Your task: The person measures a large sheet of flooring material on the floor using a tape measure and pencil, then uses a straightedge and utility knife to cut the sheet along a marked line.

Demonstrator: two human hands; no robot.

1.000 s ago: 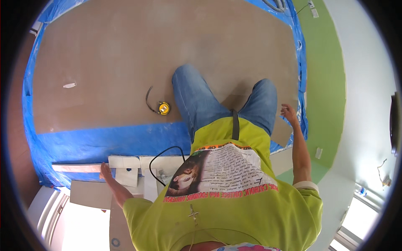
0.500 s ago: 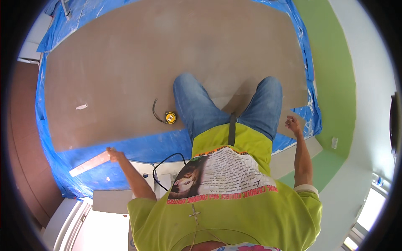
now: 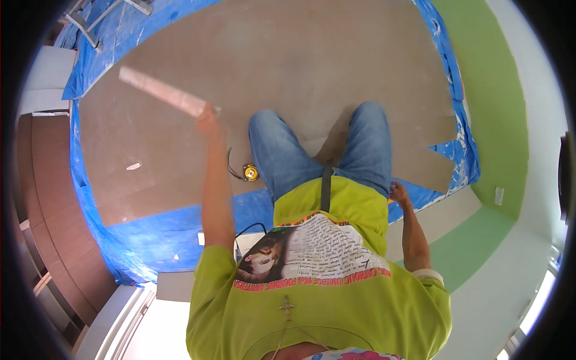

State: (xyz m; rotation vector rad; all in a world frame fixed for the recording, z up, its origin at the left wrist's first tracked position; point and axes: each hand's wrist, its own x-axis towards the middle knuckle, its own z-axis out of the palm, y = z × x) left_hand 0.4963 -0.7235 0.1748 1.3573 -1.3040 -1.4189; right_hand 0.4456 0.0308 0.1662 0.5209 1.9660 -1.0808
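Observation:
My left hand (image 3: 210, 120) is closed round one end of a long flat pinkish wooden strip (image 3: 159, 90), blurred by motion. The strip points up and to the left above a big brown board (image 3: 288, 66). My right hand (image 3: 399, 193) is low beside my right thigh, over the blue plastic sheet. Its fingers are loosely bent and apart, close to a small orange thing (image 3: 389, 202) that I cannot make out. A yellow and black tape measure (image 3: 250, 173) lies on the board by my left knee, next to a dark curved strap (image 3: 231, 161).
Blue plastic sheeting (image 3: 162, 231) surrounds the board, which has a notch at its right edge. A small pale scrap (image 3: 134, 166) lies on the board at left. Metal ladder-like legs (image 3: 87, 30) stand far left. A green and white wall (image 3: 486, 108) rises at right.
My left hand has swung the strip up and right, from beyond the board's near edge to over the board. My right hand has come down and inward, closer to my thigh.

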